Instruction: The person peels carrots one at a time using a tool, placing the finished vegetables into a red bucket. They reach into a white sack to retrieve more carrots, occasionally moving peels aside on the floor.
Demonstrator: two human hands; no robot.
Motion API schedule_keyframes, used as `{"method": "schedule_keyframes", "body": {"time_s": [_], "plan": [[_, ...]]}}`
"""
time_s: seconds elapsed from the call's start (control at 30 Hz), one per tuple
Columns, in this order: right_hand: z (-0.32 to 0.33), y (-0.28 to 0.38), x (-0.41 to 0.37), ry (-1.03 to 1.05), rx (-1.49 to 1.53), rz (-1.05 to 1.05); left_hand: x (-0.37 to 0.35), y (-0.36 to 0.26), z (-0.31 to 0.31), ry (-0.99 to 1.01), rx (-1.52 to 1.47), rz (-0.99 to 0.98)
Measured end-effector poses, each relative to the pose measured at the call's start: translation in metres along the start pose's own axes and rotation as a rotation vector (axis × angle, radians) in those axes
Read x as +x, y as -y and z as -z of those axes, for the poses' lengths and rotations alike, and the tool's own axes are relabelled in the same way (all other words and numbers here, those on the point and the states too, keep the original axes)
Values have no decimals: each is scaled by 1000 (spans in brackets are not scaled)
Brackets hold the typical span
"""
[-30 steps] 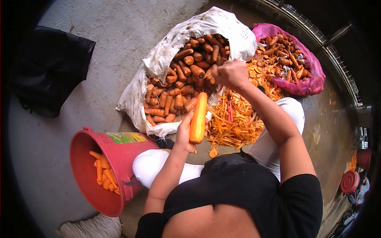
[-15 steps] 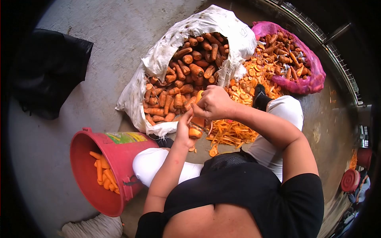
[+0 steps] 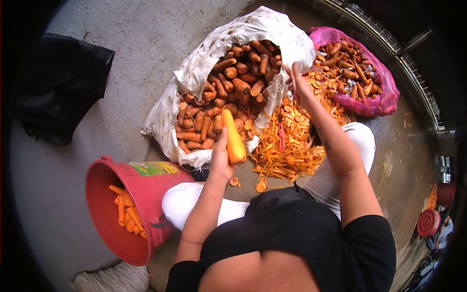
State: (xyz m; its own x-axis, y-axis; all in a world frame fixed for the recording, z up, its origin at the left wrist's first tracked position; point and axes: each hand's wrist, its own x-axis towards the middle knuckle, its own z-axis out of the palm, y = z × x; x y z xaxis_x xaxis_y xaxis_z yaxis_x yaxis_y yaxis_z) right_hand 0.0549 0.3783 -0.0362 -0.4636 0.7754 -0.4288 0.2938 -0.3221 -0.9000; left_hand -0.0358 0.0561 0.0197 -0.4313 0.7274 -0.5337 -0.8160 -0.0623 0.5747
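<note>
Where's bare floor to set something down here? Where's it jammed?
Free: concrete floor between the black bag and the white sack, down to the red bucket; also a strip below the pink sack. Crowded: the peel pile fills the ground beyond the left hand holding the peeled carrot.

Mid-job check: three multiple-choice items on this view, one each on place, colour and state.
1. Where do the cut carrot pieces lie? A) red bucket B) pink bag C) black cloth
2. What colour is the sack by the right hand? A) blue B) white C) green
3. The carrot in the left hand is: A) muddy B) sliced C) peeled
Key: 1A, orange pieces show inside it; 2B, its cloth is white; 3C, its surface is clean bright orange.
</note>
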Motion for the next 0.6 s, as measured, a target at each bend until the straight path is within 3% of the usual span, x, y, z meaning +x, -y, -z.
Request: {"method": "schedule_keyframes", "body": {"time_s": [0.2, 0.27, 0.3, 0.33, 0.6], "plan": [[-2, -117, -12, 215, -632, -73, 11, 0, -12, -70, 191, -137], [2, -192, -2, 118, -823, 75, 17, 3, -10, -61, 286, -182], [1, -216, 0, 101, -899, -77, 16, 2, -18, -118, 287, -217], [-1, -222, -4, 82, -971, -231, 19, 1, -17, -120, 315, -200], [-18, -237, -15, 111, -1234, -259, 38, -2, -11, -242, 380, -165]]}}
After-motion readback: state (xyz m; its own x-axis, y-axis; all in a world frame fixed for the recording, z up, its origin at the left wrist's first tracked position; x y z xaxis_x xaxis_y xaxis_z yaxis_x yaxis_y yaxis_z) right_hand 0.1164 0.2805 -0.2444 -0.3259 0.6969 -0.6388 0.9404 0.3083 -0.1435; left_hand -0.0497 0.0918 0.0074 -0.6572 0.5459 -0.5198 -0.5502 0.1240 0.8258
